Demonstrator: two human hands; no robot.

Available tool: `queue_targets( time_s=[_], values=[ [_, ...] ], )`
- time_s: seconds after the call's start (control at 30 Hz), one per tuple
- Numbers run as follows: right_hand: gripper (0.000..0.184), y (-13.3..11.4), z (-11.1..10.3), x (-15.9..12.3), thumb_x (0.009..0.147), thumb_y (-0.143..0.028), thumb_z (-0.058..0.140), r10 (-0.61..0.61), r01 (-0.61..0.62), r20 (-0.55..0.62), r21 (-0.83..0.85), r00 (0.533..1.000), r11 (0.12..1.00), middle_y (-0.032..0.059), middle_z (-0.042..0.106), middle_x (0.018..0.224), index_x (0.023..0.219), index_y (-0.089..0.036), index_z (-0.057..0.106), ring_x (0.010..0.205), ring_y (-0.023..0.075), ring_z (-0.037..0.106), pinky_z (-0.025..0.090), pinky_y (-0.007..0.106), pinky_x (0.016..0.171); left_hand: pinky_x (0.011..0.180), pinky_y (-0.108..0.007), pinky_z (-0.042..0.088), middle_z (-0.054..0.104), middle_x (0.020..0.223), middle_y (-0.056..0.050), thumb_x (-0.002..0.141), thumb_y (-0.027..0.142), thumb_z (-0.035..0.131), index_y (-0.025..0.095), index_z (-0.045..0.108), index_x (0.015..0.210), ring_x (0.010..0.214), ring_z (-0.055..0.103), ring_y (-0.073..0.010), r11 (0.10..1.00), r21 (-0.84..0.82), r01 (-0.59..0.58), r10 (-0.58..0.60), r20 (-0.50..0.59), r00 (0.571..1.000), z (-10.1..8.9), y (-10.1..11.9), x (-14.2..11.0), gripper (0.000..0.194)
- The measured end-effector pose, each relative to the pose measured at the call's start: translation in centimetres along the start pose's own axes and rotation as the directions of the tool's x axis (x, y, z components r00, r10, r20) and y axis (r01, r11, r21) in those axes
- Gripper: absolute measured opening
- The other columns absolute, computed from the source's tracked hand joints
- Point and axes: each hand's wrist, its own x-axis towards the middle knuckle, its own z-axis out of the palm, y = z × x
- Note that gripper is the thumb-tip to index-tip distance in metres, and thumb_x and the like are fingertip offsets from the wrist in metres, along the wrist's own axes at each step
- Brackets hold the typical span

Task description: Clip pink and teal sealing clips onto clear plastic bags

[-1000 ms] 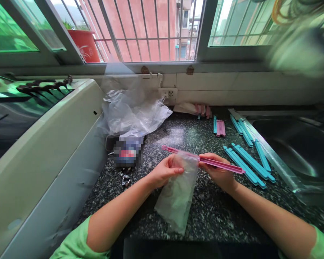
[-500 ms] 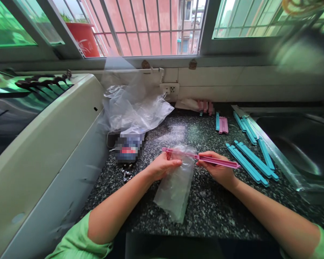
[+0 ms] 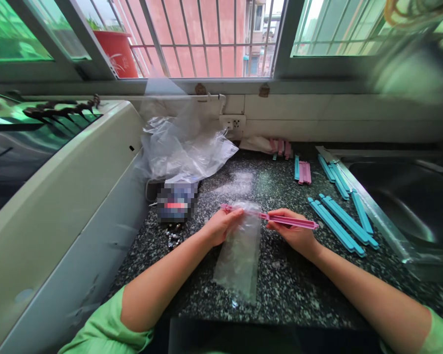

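At far left, well apart from your grip, a pale appliance (image 3: 107,132) is cut off by the edge of view. Nearer, beyond and left of your left hand, lie crumpled clear plastic bags (image 3: 184,152); their folds hide whatever lies beneath. In front of them is a packet (image 3: 175,201), its face pixelated and unreadable. Small shiny pieces (image 3: 174,237) just beside your left forearm cannot be identified.

Your left hand (image 3: 221,228) pinches the upper part of a clear bag (image 3: 239,265) together with the left portion of a pink clip (image 3: 293,222); the fingers behind the plastic are largely concealed. The bag extends below this grip towards you; whether its lower end touches the countertop (image 3: 280,295) cannot be determined. The clip runs across the bag's top into your right hand (image 3: 295,238), whose thumb and fingers pinch it just right of the bag. Several of those fingers are obscured.

Beyond your right hand lie small pink clips (image 3: 304,173); to its right, long teal clips (image 3: 339,223). Farther right, the sink (image 3: 395,196) is dark and indistinct.
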Motion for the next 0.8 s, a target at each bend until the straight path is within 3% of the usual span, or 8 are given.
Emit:
queue_targets(
  time_s=[0.2,0.4,0.6,0.8],
  values=[
    [0.017,0.14,-0.07,0.07,0.077,-0.033,0.061,-0.088,0.088,0.01,-0.062,0.996,0.994,0.0033,0.068,0.073,0.087,-0.019,0.062,0.065,0.0152,0.066,0.055,0.028,0.062,0.049,-0.02,0.038,0.062,0.055,-0.001,0.043,0.033,0.082,0.011,0.064,0.062,0.049,0.053,-0.0093,0.999,-0.025,-0.026,0.025,-0.025,0.999,0.54,0.37,-0.49,0.034],
    [0.01,-0.29,-0.14,0.2,0.079,-0.025,0.059,-0.34,0.324,-0.036,-0.225,0.94,0.919,0.0049,0.065,0.082,0.086,-0.021,0.065,0.077,0.016,0.062,0.053,0.03,0.071,0.046,-0.021,0.035,0.058,0.05,0.001,0.045,0.032,0.081,0.011,0.061,0.058,0.045,0.05,-0.0084,0.997,-0.009,-0.071,0.071,-0.051,0.996,0.53,0.06,-0.54,0.032],
    [0.013,-0.22,0.02,-0.02,0.08,-0.021,0.058,-0.378,0.368,0.01,-0.254,0.926,0.894,0.0046,0.064,0.082,0.09,-0.022,0.065,0.075,0.0152,0.061,0.053,0.029,0.069,0.047,-0.019,0.032,0.053,0.048,0.003,0.044,0.032,0.082,0.012,0.055,0.055,0.044,0.046,-0.006,0.988,-0.001,-0.151,0.15,-0.102,0.983,0.67,-0.4,-0.47,0.035],
    [0.02,-0.32,-0.01,-0.12,0.078,-0.016,0.058,-0.399,0.399,0.048,-0.223,0.916,0.889,0.0063,0.064,0.091,0.097,-0.021,0.064,0.084,0.0161,0.061,0.052,0.031,0.076,0.048,-0.02,0.033,0.051,0.049,0.004,0.044,0.034,0.081,0.013,0.053,0.054,0.045,0.044,-0.0058,0.989,0.041,-0.14,0.144,-0.096,0.985,0.76,-0.45,-0.5,0.037]
  ],
)
